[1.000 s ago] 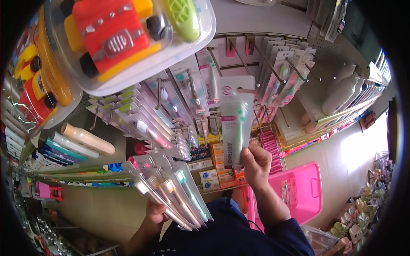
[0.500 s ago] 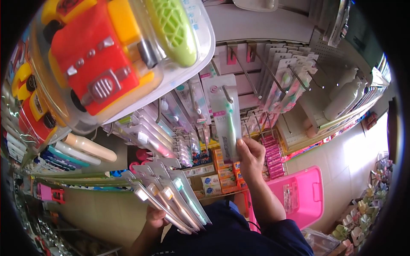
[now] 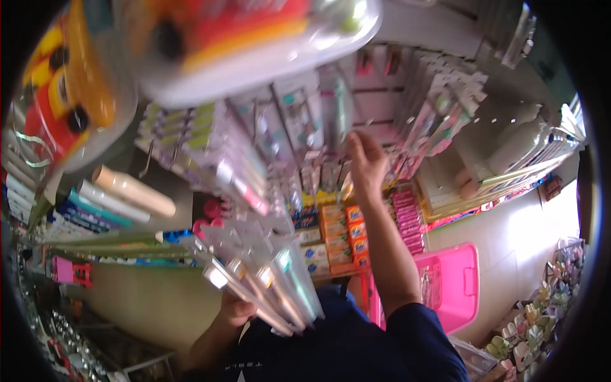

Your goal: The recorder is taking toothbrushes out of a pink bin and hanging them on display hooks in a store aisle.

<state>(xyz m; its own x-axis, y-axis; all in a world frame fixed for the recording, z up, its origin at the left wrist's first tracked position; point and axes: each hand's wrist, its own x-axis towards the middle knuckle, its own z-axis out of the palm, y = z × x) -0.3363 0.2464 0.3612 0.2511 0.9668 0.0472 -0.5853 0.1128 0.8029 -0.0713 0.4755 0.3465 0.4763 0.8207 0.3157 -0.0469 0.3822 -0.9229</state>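
My left hand (image 3: 237,311), low and left of the middle, is closed around several packaged toothbrushes (image 3: 270,286) in clear blister packs, their heads pointing up and away. Above and to the right, my right arm stretches up to the display. The thumb and fingers of my right hand (image 3: 369,164) are at the lower end of a packaged toothbrush (image 3: 342,105) with a green handle, and seem to pinch it. That pack hangs upright among others at the back of the rack; motion blur hides its hook.
Toy packs (image 3: 254,51) overhang the upper left. More packaged toothbrushes (image 3: 439,111) hang to the right, and others (image 3: 223,156) to the left. Orange boxes (image 3: 337,235) stand on the shelf below. A pink bin (image 3: 468,299) sits at lower right; bottles (image 3: 133,191) stick out at left.
My right hand has moved up and away, carrying the green toothbrush pack farther back along the rack. The left hand's bundle has shifted slightly right. The view has moved and blurred.
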